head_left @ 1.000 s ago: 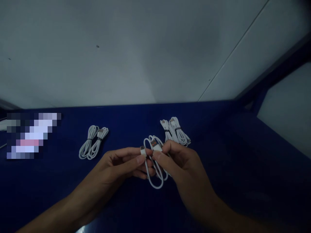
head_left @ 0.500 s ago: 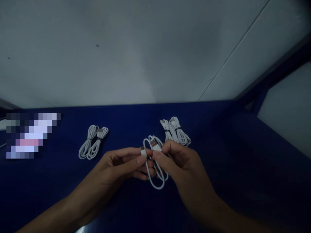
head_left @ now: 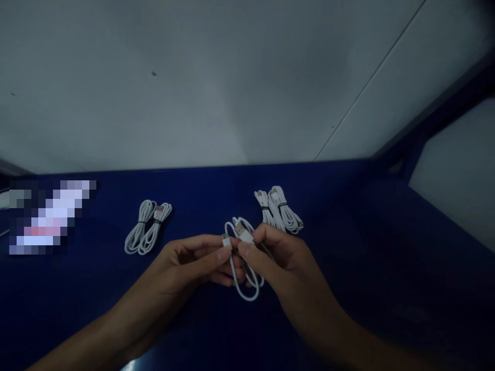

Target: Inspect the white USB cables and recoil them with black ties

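Note:
A loose white USB cable (head_left: pixel 246 286) hangs in loops between both hands above the dark blue table (head_left: pixel 348 268). My left hand (head_left: pixel 189 260) pinches the small connector end between thumb and fingers. My right hand (head_left: pixel 273 257) pinches the larger USB plug, which shows an orange insert. The two plug ends sit close together, nearly touching. Part of the cable is hidden behind my fingers.
Two tied bundles of white cable (head_left: pixel 148 233) lie on the table to the left. More tied bundles of white cable (head_left: pixel 279 210) lie just behind my right hand. A blurred patch (head_left: pixel 48 216) sits at the far left. A grey wall (head_left: pixel 216 82) rises behind the table.
My right hand has shifted slightly left, bringing the USB plug closer to the small connector. The hanging loops have swung a little.

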### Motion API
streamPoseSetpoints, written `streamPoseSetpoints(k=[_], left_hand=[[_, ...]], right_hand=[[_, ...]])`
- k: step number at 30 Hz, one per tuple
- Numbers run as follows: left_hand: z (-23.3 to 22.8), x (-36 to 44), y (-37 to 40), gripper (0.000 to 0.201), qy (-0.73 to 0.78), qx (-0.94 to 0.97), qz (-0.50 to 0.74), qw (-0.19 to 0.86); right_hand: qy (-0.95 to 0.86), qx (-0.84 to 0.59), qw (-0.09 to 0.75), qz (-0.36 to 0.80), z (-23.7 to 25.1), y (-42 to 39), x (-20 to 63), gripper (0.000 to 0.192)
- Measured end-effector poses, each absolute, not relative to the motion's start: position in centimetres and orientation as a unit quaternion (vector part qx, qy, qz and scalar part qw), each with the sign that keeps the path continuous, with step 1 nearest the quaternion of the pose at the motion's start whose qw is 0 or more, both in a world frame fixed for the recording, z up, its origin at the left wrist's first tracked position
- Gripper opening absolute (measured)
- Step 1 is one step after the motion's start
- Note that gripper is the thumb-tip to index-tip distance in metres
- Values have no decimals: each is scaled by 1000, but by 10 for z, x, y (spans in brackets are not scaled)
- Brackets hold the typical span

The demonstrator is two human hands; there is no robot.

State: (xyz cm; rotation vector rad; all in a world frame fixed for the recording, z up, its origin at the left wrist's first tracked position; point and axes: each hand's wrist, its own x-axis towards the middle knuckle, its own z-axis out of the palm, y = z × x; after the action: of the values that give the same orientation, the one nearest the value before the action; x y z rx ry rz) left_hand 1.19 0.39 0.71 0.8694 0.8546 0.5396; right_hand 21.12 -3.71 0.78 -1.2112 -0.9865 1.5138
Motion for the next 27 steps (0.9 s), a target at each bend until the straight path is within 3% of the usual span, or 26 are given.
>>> streamPoseSetpoints(k=[10,20,27], left_hand=[[7,12,4,8,403,389,257,787],[5,12,2,10,397,404,258,783],[8,14,1,14,429,434,272,744]], right_hand=[[-434,-477,438,627,10,-38,214,38],[-488,-467,430,598,8,-41,212,53],[-498,-490,398,595,11,-41,216,43]])
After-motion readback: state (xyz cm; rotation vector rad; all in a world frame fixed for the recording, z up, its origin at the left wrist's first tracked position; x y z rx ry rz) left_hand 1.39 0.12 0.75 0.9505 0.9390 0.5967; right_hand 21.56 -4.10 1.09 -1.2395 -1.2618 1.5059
